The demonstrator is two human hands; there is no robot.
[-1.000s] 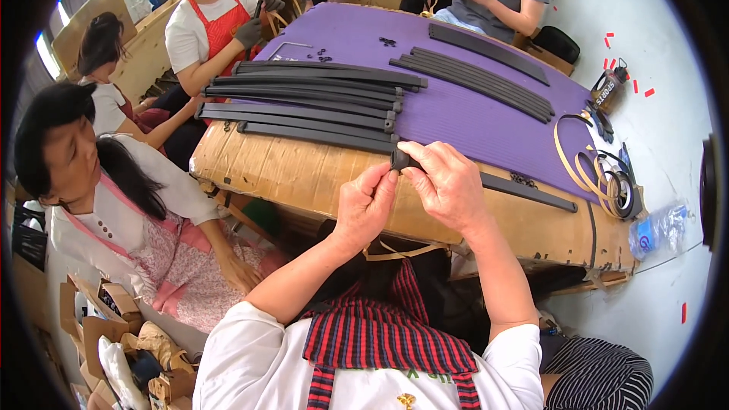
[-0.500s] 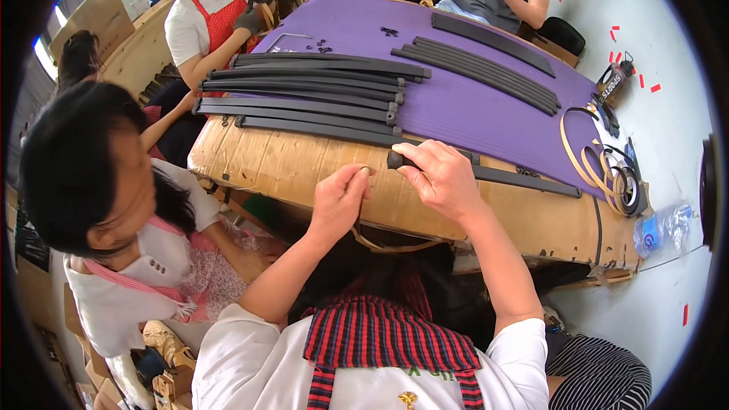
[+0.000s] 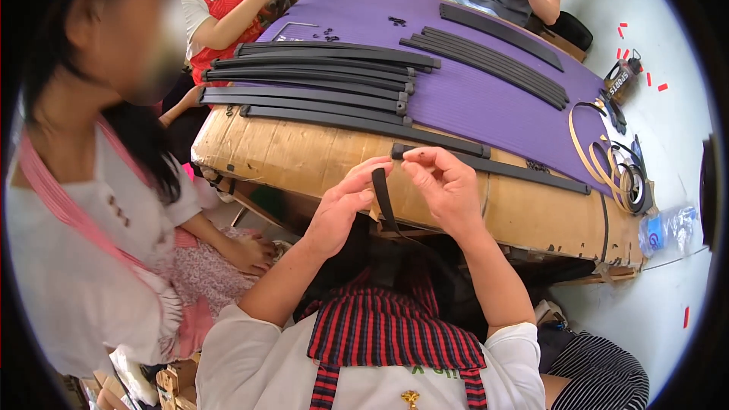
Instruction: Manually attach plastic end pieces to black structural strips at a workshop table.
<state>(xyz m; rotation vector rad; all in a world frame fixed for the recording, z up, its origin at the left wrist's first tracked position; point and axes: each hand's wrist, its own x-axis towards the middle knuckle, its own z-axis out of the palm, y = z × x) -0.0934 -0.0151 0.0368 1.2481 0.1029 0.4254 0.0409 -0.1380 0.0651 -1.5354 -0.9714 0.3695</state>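
Note:
My left hand is raised at the table's near edge, its thumb and fingers closed on the upper end of a black strip. The strip hangs down from the fingertips and curves away below the table edge. Facing it, my right hand has curled fingers, with thumb and forefinger a little apart and nothing visible between them. Just behind the right fingertips, a long black flat bar with a thicker end cap lies on the cardboard. The right hand partly covers this bar.
A stack of black bars lies left on the cardboard-covered table; more bars lie on the purple mat. Tan and black strip coils and a plastic bottle are at right. A person sits close at left; two others sit across.
My right hand has let go of the bar's end, which now rests on the table. The strip has risen between my hands. The person at left appears closer and larger.

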